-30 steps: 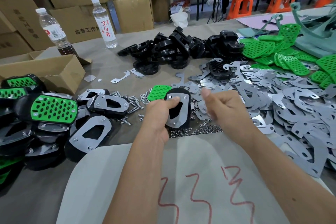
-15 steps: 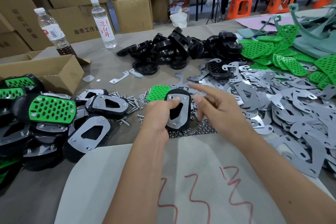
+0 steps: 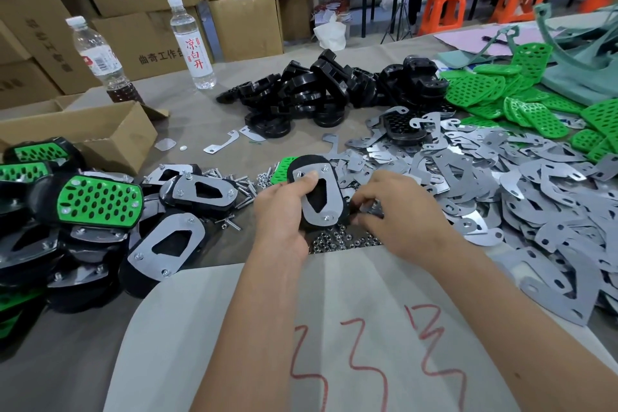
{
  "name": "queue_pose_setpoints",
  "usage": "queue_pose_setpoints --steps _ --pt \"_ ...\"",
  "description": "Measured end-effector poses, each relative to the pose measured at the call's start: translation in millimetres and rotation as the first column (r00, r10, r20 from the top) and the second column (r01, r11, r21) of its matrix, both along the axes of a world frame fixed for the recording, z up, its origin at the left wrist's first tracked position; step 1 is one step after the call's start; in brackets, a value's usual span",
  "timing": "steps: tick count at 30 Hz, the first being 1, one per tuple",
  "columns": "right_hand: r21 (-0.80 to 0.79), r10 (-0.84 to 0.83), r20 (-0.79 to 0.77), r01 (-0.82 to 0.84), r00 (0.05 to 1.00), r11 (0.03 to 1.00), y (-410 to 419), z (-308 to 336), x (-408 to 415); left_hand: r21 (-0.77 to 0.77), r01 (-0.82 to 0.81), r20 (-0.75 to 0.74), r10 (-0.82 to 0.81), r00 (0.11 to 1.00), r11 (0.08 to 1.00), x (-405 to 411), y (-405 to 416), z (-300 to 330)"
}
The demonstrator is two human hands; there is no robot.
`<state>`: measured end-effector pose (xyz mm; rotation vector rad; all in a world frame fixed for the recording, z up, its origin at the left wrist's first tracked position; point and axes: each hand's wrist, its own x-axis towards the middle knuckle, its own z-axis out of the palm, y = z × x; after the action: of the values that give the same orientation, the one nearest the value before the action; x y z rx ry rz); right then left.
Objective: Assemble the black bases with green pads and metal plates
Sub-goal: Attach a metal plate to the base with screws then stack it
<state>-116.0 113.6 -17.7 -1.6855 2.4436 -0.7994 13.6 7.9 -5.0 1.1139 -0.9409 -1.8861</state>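
Table (image 3: pixel 207 117) centre: left hand (image 3: pixel 281 214) grips black base (image 3: pixel 297 167) with metal plate (image 3: pixel 319 192) on top, thumb pressing plate at its 10 o'clock. Right hand (image 3: pixel 398 211) at base's 3 o'clock, fingers curled, pinching at its edge; item unclear. Nuts (image 3: pixel 337 239) at 6 o'clock.

You are facing the bench (image 3: pixel 187 117): assembled bases (image 3: pixel 97 201) are lying at your left, loose metal plates (image 3: pixel 501 197) at your right, bare bases (image 3: pixel 321 90) behind, nuts (image 3: pixel 337 239) just before your hands.
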Motion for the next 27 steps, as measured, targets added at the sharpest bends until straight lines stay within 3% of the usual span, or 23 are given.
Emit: queue_pose_setpoints --steps 4,6,9,11,20,27 --pt "-0.033 0.006 0.023 -0.005 1.000 0.999 1.2 -0.4 -1.9 -0.075 -0.004 0.056 0.008 0.998 0.997 -0.6 2.2 -1.3" --pt "-0.187 0.004 0.164 0.028 0.986 0.982 1.8 0.6 -4.6 -0.127 0.031 0.101 -0.019 0.995 0.991 -1.0 3.5 -2.0" --pt "-0.404 0.058 0.463 0.153 0.884 0.902 4.6 5.4 -7.7 -0.206 0.184 0.183 -0.147 0.972 0.961 0.5 5.9 -0.9" --pt "-0.469 0.132 0.525 0.157 0.841 0.869 5.6 7.4 -8.2 -0.246 0.291 0.232 -0.236 0.944 0.925 1.3 9.6 0.2" --pt "-0.492 0.182 0.323 0.001 0.929 0.870 3.4 6.7 -7.1 -0.366 0.485 0.345 -0.368 0.863 0.794 1.2 16.5 6.2" --pt "-0.496 0.215 0.241 -0.071 0.946 0.865 4.8 7.3 -9.5 -0.364 0.428 0.281 -0.341 0.897 0.827 2.2 15.9 1.5"
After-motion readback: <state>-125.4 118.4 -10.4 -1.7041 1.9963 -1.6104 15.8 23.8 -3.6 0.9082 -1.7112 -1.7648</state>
